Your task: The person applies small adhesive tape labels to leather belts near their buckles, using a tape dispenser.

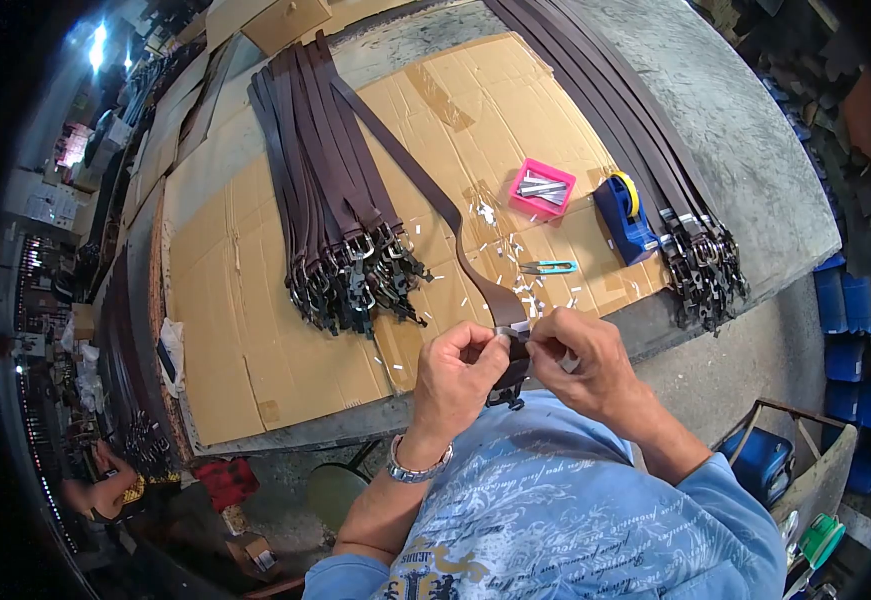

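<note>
A long dark brown belt [428, 187] runs down over the cardboard sheet [225, 330] to the table's near edge. At its buckle end, my left hand [458, 375] pinches the belt between thumb and fingers. My right hand [585, 362] is closed at the same end, fingertips together beside a small white tag; whatever lies between them is too small to make out. Just beyond my hands lie teal thread snips [549, 267] and scattered white slips. Farther out are a pink tray [515, 203] of tags and a blue tape dispenser [627, 222].
A pile of buckled belts [330, 170] lies left of centre, and another bundle [635, 110] runs along the right. A cardboard box [285, 22] stands at the far edge. Blue bins [758, 465] are at the lower right. Another person's arm [110, 485] shows at far left.
</note>
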`<state>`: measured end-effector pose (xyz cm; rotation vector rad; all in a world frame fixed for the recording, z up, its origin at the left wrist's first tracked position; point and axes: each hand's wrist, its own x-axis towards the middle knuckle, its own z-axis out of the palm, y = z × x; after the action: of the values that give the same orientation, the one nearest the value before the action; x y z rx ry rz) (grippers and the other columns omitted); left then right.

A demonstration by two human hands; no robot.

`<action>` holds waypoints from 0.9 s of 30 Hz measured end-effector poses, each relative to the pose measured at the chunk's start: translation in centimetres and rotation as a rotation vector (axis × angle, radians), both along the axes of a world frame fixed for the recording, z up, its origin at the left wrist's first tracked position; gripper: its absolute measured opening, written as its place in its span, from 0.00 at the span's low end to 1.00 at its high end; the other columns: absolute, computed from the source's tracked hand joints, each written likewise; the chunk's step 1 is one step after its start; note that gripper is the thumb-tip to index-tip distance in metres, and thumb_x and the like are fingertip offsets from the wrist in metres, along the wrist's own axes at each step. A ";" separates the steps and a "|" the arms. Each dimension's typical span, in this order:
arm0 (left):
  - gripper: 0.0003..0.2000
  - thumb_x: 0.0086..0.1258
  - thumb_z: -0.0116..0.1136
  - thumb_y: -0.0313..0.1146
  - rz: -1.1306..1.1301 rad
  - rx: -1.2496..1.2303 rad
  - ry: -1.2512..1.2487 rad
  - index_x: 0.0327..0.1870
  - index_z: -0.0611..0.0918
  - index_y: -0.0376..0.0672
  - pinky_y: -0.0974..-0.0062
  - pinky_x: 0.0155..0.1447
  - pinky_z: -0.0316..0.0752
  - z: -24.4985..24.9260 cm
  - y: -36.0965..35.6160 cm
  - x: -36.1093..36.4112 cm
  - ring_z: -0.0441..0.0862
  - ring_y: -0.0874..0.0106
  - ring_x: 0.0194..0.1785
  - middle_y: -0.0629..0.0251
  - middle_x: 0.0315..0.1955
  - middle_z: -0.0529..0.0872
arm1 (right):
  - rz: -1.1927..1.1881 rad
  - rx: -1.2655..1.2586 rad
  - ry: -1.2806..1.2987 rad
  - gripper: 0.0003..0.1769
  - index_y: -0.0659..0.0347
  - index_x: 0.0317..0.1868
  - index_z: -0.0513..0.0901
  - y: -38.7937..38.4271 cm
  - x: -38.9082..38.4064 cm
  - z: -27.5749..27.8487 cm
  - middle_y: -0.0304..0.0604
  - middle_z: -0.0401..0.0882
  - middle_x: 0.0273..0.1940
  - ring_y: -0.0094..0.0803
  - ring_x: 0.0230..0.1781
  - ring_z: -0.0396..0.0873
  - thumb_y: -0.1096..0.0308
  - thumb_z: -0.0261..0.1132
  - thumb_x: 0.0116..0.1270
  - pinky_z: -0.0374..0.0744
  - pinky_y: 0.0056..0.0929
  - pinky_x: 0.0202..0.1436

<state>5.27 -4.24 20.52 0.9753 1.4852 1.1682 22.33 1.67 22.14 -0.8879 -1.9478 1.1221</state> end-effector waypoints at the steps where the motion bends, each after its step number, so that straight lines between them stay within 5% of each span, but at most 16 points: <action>1: 0.07 0.68 0.62 0.29 0.000 0.003 -0.003 0.33 0.82 0.34 0.84 0.30 0.70 -0.1 0.0 0.0 0.75 0.87 0.27 0.73 0.21 0.82 | 0.000 0.108 -0.032 0.11 0.62 0.33 0.76 0.0 0.0 -0.1 0.44 0.76 0.26 0.42 0.26 0.77 0.81 0.68 0.49 0.75 0.36 0.30; 6: 0.08 0.68 0.62 0.30 -0.012 -0.033 0.007 0.32 0.82 0.33 0.83 0.30 0.70 0.5 0.3 -0.3 0.74 0.87 0.26 0.73 0.21 0.82 | 0.005 0.310 -0.120 0.11 0.62 0.33 0.76 0.3 -0.1 -0.3 0.44 0.76 0.27 0.42 0.27 0.78 0.80 0.67 0.49 0.75 0.35 0.30; 14: 0.09 0.67 0.63 0.32 0.019 -0.016 0.069 0.31 0.82 0.34 0.81 0.29 0.70 0.3 0.2 -0.3 0.74 0.86 0.25 0.72 0.20 0.81 | -0.082 -0.017 -0.172 0.10 0.63 0.40 0.78 0.6 0.6 0.8 0.45 0.76 0.29 0.40 0.30 0.79 0.72 0.69 0.60 0.76 0.34 0.33; 27: 0.08 0.66 0.62 0.30 0.043 -0.015 0.160 0.30 0.82 0.33 0.82 0.29 0.70 1.2 0.2 0.3 0.74 0.86 0.25 0.72 0.19 0.81 | -0.052 0.089 -0.077 0.10 0.62 0.40 0.80 0.4 -0.2 0.4 0.46 0.78 0.33 0.45 0.32 0.79 0.73 0.70 0.59 0.76 0.38 0.34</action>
<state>5.61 -4.03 21.69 1.0513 1.6470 1.1293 22.17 2.06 22.59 -0.9402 -2.0088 0.9769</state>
